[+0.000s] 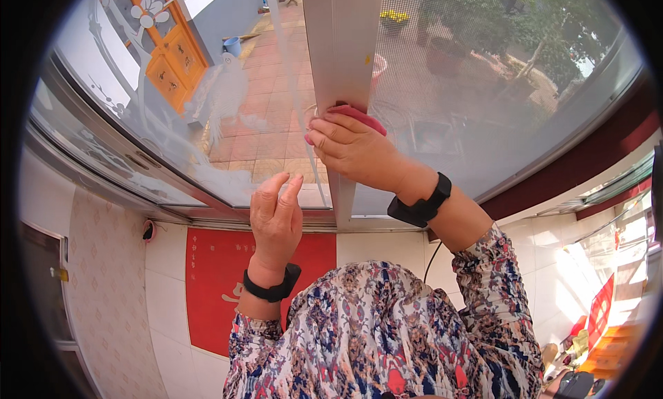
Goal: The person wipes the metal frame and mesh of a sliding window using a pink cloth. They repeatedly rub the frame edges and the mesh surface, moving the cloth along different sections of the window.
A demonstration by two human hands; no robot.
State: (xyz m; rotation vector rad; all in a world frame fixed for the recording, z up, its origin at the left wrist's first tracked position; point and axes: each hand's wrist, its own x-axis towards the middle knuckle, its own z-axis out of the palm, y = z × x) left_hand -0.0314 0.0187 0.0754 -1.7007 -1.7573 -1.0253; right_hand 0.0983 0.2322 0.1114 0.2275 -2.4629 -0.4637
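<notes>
My right hand [355, 148] presses a red cloth [362, 117] against the metal door frame post [342, 42]. The cloth shows above my fingers and at their left side; the rest lies hidden under the palm. Lower and to the left, my left hand [278, 212] is raised in front of the glass door panel [233, 161], holding nothing, its fingers bent and slightly apart. Whether its fingertips touch the glass I cannot tell. White etched bird and blossom patterns decorate this panel. To the right of the post is a mesh screen [445, 88].
Below the door a red mat [217, 285] lies on the pale tile floor [166, 306]. Shoes [575, 383] are at the lower right, near an orange wooden item [611, 347]. A black cable [432, 262] runs down beside my right arm. Outside stands a blue bucket [232, 46].
</notes>
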